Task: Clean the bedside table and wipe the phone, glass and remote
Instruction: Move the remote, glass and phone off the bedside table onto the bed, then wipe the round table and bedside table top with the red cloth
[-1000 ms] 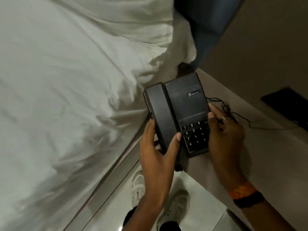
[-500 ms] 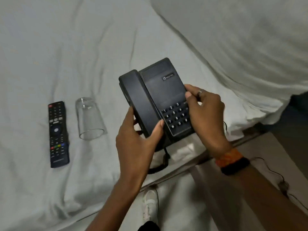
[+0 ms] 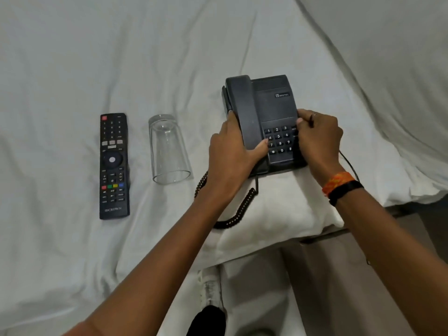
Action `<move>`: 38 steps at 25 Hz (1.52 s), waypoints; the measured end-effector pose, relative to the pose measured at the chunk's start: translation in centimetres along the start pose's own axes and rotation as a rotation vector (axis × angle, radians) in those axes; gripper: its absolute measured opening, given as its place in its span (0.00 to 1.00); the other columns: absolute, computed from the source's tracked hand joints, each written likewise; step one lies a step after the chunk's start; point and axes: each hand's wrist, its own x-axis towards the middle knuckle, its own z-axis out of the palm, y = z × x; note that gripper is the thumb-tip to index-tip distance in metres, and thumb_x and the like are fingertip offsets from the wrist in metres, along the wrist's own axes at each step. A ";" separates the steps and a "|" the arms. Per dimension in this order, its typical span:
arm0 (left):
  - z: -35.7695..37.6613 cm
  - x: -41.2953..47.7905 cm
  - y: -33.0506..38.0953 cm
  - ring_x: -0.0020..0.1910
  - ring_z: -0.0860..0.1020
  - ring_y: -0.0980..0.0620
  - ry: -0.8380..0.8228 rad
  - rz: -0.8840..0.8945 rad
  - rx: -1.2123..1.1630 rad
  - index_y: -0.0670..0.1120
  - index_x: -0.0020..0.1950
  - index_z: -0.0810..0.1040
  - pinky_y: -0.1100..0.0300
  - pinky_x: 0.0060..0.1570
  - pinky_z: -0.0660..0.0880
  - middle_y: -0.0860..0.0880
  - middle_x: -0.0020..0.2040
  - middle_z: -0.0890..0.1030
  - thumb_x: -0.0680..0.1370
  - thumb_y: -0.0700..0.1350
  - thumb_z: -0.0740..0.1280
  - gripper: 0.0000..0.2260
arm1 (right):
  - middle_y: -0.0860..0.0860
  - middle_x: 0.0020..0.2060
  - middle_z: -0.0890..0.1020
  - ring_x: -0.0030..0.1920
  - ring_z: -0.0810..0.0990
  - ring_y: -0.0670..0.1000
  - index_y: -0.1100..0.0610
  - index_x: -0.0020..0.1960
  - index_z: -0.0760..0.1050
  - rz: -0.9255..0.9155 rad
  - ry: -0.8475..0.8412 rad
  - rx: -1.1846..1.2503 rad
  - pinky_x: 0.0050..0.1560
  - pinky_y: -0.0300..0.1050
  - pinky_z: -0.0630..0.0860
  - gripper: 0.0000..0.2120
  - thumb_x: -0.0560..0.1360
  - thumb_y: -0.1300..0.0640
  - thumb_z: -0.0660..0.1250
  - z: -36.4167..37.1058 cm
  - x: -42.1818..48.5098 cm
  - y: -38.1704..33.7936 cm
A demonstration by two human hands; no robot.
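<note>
Carried over from the desk, the phone now rests on the bed, where half a second ago it was held in the air above the sheet and a second ago it was beside the desk edge. Both hands are on it as it settles. That appears to leave the desk bare for cleaning, and puts all three items in one row on the bed, ready to be wiped; no cloth is in view.

Nearest the camera, a white shoe shows on the floor, and the desk corner sits at lower right. Just beyond, the coiled cord loops across a white pillow at the bed's edge, and a thin line cord trails off to the right.

The left hand grips the phone's left side, thumb laid across the lower end of the handset and fingers wrapped round the edge. The right hand holds the right edge, fingers curled against the keypad side. An orange band and a black one circle that wrist.

The phone's long axis runs near to far, keypad end towards the person, brand label at the far end, handset along its left side.

To its left, well apart, the glass lies on its side, open mouth towards the person, base pointing away. Further left, the remote lies flat, face up, roughly parallel with the phone, power button at the far end.
</note>
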 end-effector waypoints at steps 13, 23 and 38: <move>1.9 -3.4 4.2 0.82 0.51 0.39 -0.019 0.492 0.452 0.42 0.81 0.58 0.38 0.79 0.51 0.39 0.82 0.57 0.81 0.55 0.61 0.32 | 0.57 0.79 0.61 0.80 0.56 0.57 0.57 0.77 0.63 -0.415 0.093 -0.438 0.80 0.60 0.51 0.24 0.83 0.51 0.56 -3.0 -3.9 5.6; 16.9 -17.7 8.2 0.82 0.52 0.41 -0.527 0.908 0.420 0.41 0.80 0.61 0.40 0.79 0.52 0.38 0.81 0.59 0.83 0.56 0.56 0.29 | 0.58 0.77 0.65 0.79 0.60 0.57 0.58 0.76 0.66 -0.009 0.287 -0.496 0.78 0.62 0.57 0.23 0.83 0.51 0.59 -13.5 -19.2 24.5; 32.7 -33.9 6.5 0.80 0.57 0.38 -1.000 1.432 0.653 0.41 0.81 0.56 0.39 0.79 0.54 0.37 0.80 0.59 0.82 0.62 0.51 0.34 | 0.59 0.79 0.60 0.80 0.57 0.59 0.57 0.79 0.60 0.801 0.338 -0.514 0.79 0.63 0.53 0.31 0.83 0.40 0.52 -16.6 -43.4 40.9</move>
